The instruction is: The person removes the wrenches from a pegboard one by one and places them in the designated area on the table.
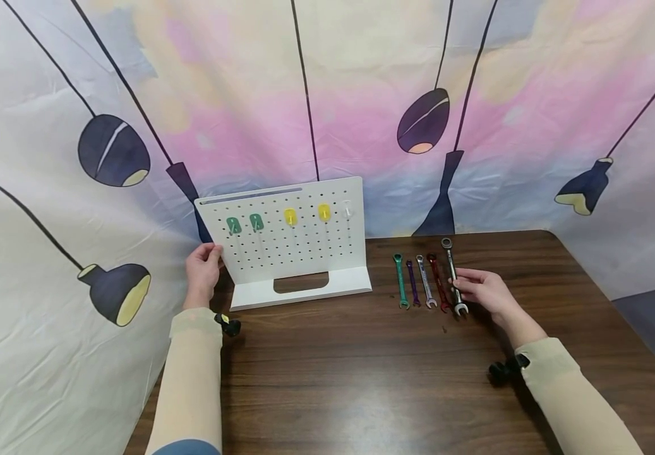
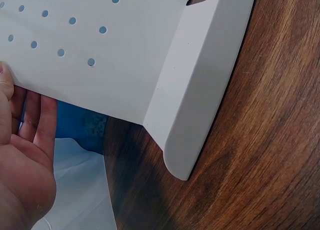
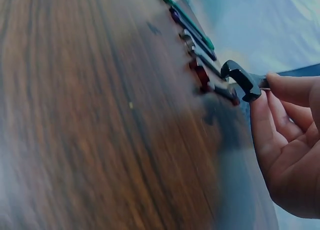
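My left hand [image 1: 202, 272] holds the left edge of a white pegboard [image 1: 270, 256], thumb in front and fingers behind, as the left wrist view shows. In my right hand [image 1: 489, 294] a dark metal combination wrench [image 1: 450, 268] is pinched between thumb and fingers. Its open end shows close up in the right wrist view, above the table. To its left lie a red wrench [image 1: 438, 283], a silver wrench [image 1: 426, 281], a purple wrench [image 1: 413, 283] and a green wrench [image 1: 401, 281], side by side.
On the pegboard hang two green hooks [image 1: 233, 225], two yellow hooks [image 1: 290, 217] and a clear hook [image 1: 347, 208], with nothing on them. The board stands near the back of a brown wooden table [image 1: 361, 373]. Behind it hangs a cloth backdrop [image 1: 350, 95] with printed lamps.
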### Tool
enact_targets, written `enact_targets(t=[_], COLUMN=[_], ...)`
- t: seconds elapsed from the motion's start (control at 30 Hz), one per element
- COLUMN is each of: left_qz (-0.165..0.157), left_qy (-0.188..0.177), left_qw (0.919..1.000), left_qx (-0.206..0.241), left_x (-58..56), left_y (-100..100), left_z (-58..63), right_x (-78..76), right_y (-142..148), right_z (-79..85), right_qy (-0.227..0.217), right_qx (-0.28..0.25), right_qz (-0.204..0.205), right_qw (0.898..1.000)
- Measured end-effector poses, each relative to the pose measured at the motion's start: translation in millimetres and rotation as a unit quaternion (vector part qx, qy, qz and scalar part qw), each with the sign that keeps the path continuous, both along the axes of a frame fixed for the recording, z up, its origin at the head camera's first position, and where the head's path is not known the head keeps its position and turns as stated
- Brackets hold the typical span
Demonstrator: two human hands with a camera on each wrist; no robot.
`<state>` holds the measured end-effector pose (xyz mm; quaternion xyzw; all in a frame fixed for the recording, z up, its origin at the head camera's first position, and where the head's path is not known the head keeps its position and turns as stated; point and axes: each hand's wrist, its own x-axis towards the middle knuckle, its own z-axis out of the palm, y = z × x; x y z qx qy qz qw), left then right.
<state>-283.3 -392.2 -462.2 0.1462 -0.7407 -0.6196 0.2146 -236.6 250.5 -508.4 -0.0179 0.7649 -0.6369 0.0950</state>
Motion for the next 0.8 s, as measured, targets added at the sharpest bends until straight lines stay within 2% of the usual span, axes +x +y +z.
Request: enact_targets(t=[0.2, 0.43, 0.8], left_qz=[-0.001, -0.003, -0.001], left_qy=[0.008, 0.001, 0.005], left_qw=[1.0, 1.0, 1.0], left_qx=[0.004, 0.0, 0.003], left_x=[-1.0, -0.8, -2.6], left_y=[-0.7, -1.1, -2.5], left_z=[-0.6, -1.2, -1.1], right_x=[-2.1, -7.7, -10.1], right_y=[10.3, 14.3, 8.4], right_z=[-5.2, -10.4, -4.8], right_qy=[-0.01, -0.008, 0.01], right_qx=[0.039, 0.075, 0.165], right_qz=[0.006, 0.007, 0.001], right_qw=[0.999, 0.997, 0.986])
